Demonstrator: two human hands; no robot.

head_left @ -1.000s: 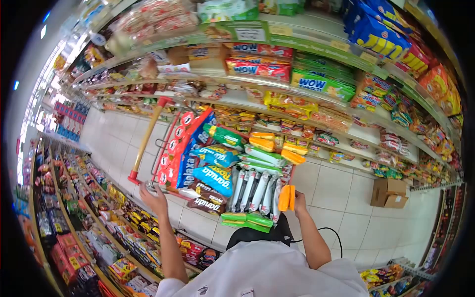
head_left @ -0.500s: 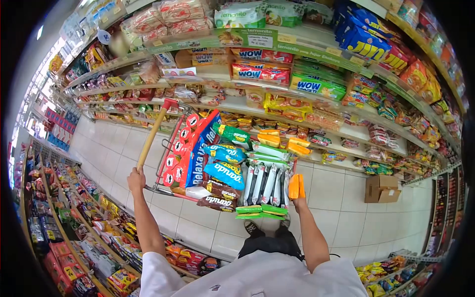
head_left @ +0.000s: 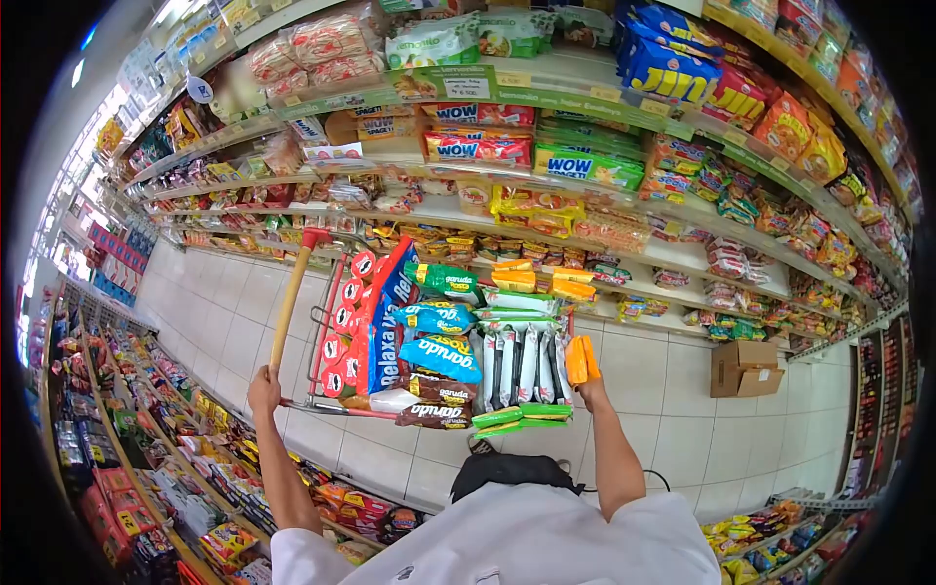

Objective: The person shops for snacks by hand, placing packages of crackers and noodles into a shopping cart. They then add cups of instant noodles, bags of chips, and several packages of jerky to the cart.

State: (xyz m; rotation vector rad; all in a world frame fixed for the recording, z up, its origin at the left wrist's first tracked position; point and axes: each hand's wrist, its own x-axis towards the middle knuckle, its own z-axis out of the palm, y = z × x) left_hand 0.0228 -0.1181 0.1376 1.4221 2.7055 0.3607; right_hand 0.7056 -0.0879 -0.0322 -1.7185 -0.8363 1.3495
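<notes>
My left hand [head_left: 264,390] is wrapped round the near end of the shopping cart's handle [head_left: 291,307]. In my right hand [head_left: 591,393] are orange packets [head_left: 582,361], held upright at the cart's front end. The cart is piled high: red-lidded cans [head_left: 342,318] by the handle, a blue Relaxa bag [head_left: 392,317], and blue Garuda bags [head_left: 441,358] in the middle. Brown Garuda bags [head_left: 436,414] lie on the near side, with a green one [head_left: 444,280] on the far side. Silver-white packets [head_left: 526,363] stand in a row, bordered by green packets [head_left: 522,419]. More orange packets [head_left: 572,285] lie at the far corner.
Long shelves of noodle packs [head_left: 478,148] curve along the far side of the aisle. Snack shelves [head_left: 195,429] run along the near left. A cardboard box [head_left: 746,370] sits on the tiled floor [head_left: 673,375] to the right, before another rack [head_left: 868,409].
The far shelves have slid left in view, and the handle's far end sits lower and further left. My shoes are now mostly hidden. Both hands keep their holds.
</notes>
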